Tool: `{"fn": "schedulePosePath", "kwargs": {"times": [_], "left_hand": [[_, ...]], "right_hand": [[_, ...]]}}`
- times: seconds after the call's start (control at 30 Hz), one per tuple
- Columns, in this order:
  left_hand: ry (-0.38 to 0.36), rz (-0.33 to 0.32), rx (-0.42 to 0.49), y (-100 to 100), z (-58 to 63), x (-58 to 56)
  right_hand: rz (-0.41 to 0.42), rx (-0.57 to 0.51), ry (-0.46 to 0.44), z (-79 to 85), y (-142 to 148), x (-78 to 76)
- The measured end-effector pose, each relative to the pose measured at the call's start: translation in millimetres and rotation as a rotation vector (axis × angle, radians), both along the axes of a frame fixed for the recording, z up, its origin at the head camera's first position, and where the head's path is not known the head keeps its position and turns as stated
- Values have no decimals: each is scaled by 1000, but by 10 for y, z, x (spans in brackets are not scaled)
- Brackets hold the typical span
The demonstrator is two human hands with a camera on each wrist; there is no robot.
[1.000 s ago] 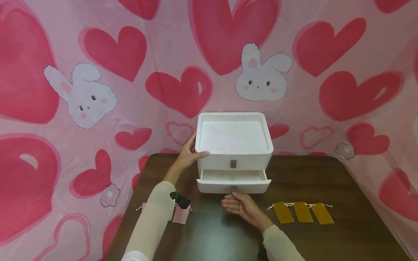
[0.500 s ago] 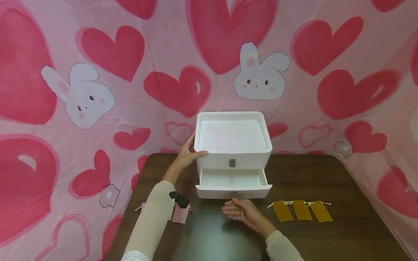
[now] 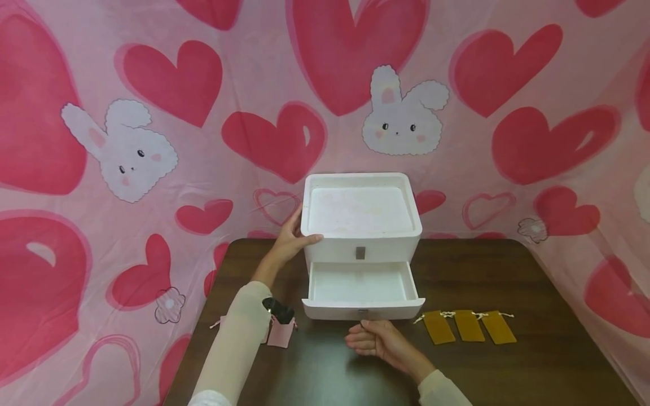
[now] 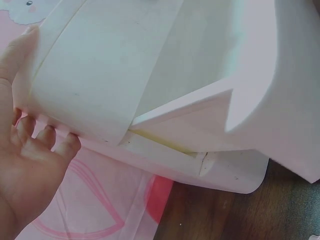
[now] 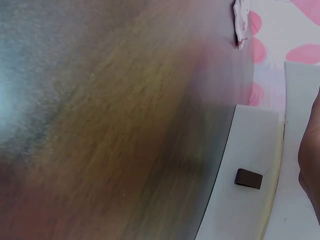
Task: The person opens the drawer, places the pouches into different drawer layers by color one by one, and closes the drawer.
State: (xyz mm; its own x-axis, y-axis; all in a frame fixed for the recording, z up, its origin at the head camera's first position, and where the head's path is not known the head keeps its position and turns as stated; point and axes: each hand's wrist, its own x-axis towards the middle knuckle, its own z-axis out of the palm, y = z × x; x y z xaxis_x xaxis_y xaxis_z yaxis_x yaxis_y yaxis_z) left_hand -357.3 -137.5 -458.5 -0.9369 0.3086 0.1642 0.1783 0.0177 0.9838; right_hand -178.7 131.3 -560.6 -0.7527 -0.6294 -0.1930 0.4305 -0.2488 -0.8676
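A white two-drawer desktop organizer (image 3: 363, 211) stands at the back of the table, its lower drawer (image 3: 363, 282) pulled out and bare inside. My left hand (image 3: 289, 242) grips its left side, thumb on the front rim; the left wrist view shows the fingertips (image 4: 72, 140) against the wall. At the lower drawer's front, my right hand (image 3: 378, 341) pinches the small pull tab between thumb and forefinger, other fingers loosely bent. In the right wrist view only a sliver of the hand (image 5: 311, 155) shows, beside a white front with a dark tab (image 5: 248, 178); its contact is hidden there.
Three mustard drawstring pouches (image 3: 469, 327) lie in a row on the dark wooden table (image 3: 508, 270) at the right. Pink pouches (image 3: 280, 334) lie at the left, partly covered by the left forearm. A pink heart-patterned cloth (image 3: 274, 141) hangs behind.
The lower drawer has slid farther out toward me, with my right hand moving back along with it. My left hand stays on the organizer's side.
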Motion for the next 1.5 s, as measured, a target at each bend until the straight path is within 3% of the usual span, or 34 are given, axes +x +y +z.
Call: {"fn": "schedulePosePath", "kwargs": {"times": [0.4, 0.73, 1.13, 1.5], "left_hand": [[9, -9, 18, -5, -2, -12], [-5, 1, -10, -13, -19, -9], [-16, 5, -25, -17, 0, 10], [-20, 9, -20, -7, 1, 7]], "right_hand": [[101, -46, 22, -19, 43, 114], [92, -97, 12, -45, 9, 168], [40, -26, -48, -73, 22, 221], [103, -83, -119, -88, 102, 206]]}}
